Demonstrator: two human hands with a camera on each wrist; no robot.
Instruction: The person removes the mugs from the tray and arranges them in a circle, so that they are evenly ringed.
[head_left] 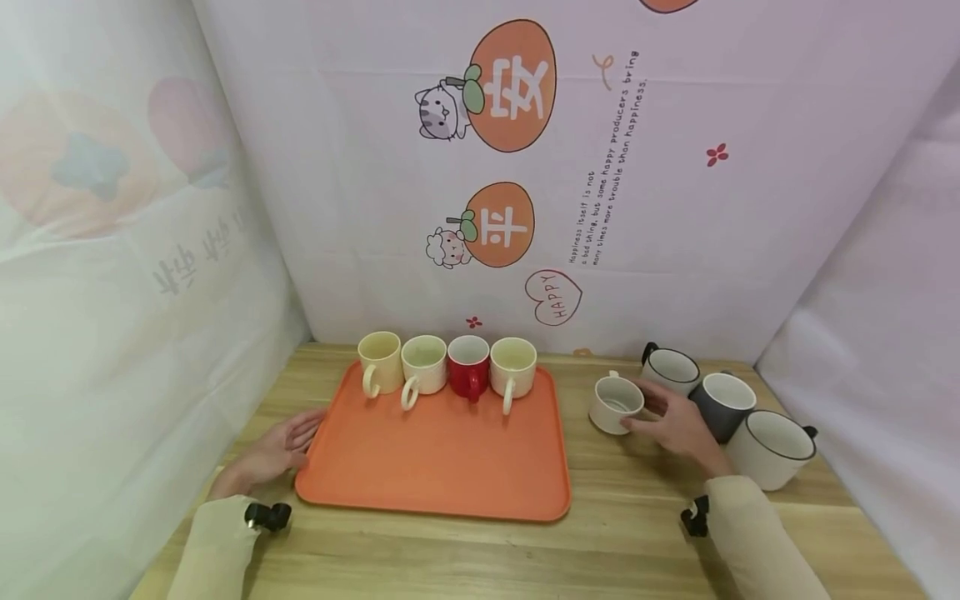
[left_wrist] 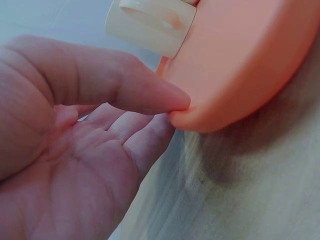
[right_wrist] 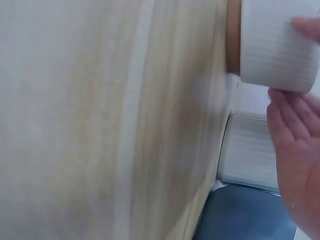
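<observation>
My left hand [head_left: 276, 450] is at the left edge of an orange tray [head_left: 435, 467]; its thumb lies on the rim and the fingers are under it, pinching the edge, as the left wrist view shows. Along the tray's back stand a yellow mug [head_left: 380, 363], a cream mug [head_left: 424, 367], a red mug [head_left: 468, 367] and another cream mug [head_left: 513, 368], handles toward me. To the right of the tray, my right hand [head_left: 675, 425] grips a ribbed white mug [right_wrist: 277, 50] from its right side, thumb in front and fingers behind. The mug is upright; its handle points to the back.
Right of my right hand stand a white mug with black rim [head_left: 671, 372], a dark grey mug [head_left: 723, 408] and a larger white mug with black rim [head_left: 772, 450], close together. A printed cloth [head_left: 360, 167] hangs behind the wooden table [head_left: 450, 558], with cloth on both sides.
</observation>
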